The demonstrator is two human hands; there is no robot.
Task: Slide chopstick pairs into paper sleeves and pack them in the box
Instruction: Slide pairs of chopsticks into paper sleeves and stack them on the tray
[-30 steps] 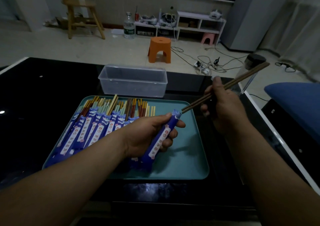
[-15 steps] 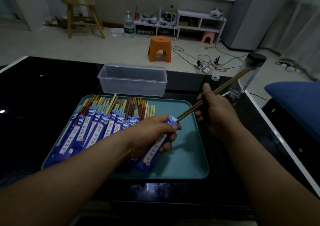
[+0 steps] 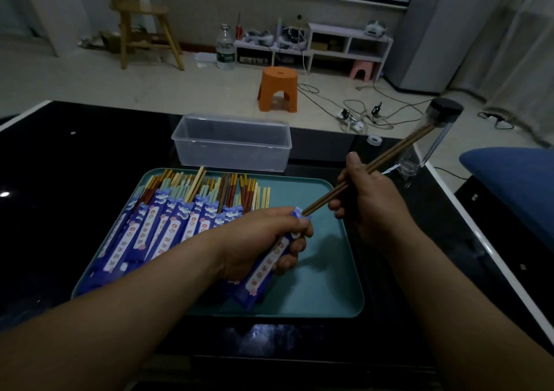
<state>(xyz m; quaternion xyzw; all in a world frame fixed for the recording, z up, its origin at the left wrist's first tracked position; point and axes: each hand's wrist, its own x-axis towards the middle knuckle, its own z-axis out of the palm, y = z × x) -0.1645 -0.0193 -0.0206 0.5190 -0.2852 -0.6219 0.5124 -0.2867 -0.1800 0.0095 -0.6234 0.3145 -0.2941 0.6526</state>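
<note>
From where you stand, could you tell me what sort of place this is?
Most likely a living room at home, not a workshop: a glossy black table serves as the bench, an orange plastic stool stands on the tiled floor, and a low white shelf unit lines the wall.

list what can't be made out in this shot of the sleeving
Head view: how deep the brown chopsticks sit in the blue sleeve: paper and left hand cover them.
Head view: sleeve print: too small, dim.
Head view: filled sleeves' near ends: left forearm hides them.
</note>
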